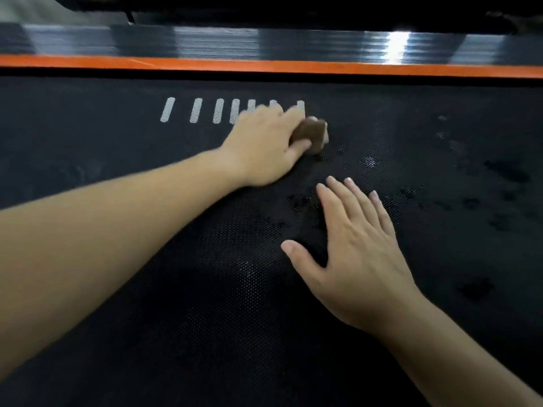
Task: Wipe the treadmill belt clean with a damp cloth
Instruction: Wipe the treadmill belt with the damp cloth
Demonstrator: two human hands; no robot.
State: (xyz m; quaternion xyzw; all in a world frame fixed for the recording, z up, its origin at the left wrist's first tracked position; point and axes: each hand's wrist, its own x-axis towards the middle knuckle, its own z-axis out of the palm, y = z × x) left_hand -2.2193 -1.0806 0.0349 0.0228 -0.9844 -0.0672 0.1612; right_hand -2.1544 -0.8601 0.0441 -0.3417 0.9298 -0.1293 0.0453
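Gripping a small brown cloth (311,134) bunched into a wad, the left hand (261,148) holds it down on the black treadmill belt (88,136), right at the end of a row of white dashes (195,110). The cloth looks blurred and sticks out past the fingers. The right hand (355,251) lies flat on the belt nearer the camera, fingers straight and spread. The belt has a fine dotted texture, with darker wet-looking patches (505,171) to the right. An orange stripe (264,66) and a glossy side rail (205,42) run along its far edge.
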